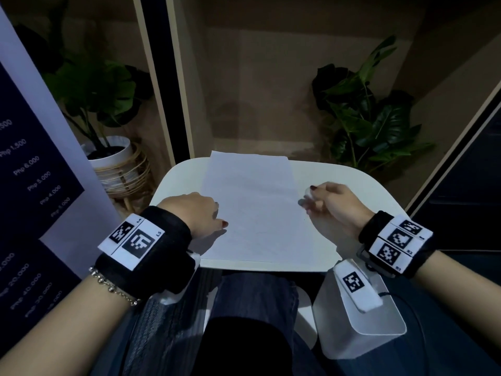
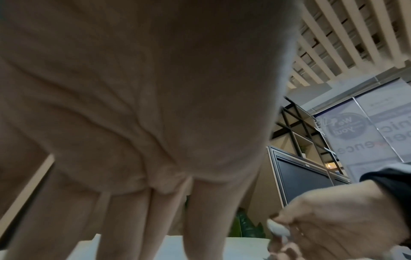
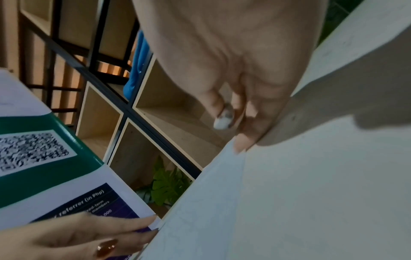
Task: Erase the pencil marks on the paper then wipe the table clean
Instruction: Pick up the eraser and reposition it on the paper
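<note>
Green leafy plants (image 1: pixel 371 115) behind small white table (image 1: pixel 352 185), left hand (image 1: pixel 198 213) flat on white paper sheet (image 1: pixel 254 207), right hand (image 1: pixel 333 202) pinches small white eraser (image 3: pixel 222 121) at paper's right edge

Head view: from above, facing down toward 12 o'clock over the table (image 1: pixel 352 183). Wrist views: close under each palm, facing upward. All share the paper (image 1: pixel 252 207).

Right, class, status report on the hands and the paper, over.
Left hand flat on the paper's left edge. Right hand pinching a small white eraser above the right edge. Pencil marks barely visible. Nothing in the way.
</note>
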A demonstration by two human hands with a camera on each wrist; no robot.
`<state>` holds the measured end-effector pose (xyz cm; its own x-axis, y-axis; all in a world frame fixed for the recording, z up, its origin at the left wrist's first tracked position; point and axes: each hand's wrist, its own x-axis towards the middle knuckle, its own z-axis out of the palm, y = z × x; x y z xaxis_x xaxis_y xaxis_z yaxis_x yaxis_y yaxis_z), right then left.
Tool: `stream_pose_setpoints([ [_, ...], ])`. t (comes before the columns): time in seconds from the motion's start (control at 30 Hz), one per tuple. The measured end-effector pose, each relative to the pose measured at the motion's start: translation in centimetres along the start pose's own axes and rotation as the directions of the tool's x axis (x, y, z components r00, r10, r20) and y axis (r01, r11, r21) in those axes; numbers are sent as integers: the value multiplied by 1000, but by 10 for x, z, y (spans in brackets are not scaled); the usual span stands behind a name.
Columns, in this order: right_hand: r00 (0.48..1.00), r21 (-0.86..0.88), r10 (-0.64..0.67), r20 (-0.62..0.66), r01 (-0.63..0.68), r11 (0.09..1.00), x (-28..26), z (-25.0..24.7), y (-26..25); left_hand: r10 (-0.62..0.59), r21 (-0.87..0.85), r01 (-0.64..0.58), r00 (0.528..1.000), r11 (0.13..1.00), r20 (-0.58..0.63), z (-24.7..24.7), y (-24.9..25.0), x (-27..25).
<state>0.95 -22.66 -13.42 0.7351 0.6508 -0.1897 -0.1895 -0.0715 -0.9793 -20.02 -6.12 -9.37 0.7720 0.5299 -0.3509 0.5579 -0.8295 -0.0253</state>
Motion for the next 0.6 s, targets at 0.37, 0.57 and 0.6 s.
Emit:
stream_pose_setpoints([
  [0.37,995,-274,-100,19,101,956,-8,4,-7,8,-25,-9,999,1000,-32,1,-1,0],
  [0.57,957,-348,124,261,-26,937,-17,7,-9,9,-24,-11,999,1000,-49,1,-3,2],
  [0.6,979,-413,33,202,55,909,-15,6,-11,8,-25,-9,999,1000,-45,1,-3,2],
])
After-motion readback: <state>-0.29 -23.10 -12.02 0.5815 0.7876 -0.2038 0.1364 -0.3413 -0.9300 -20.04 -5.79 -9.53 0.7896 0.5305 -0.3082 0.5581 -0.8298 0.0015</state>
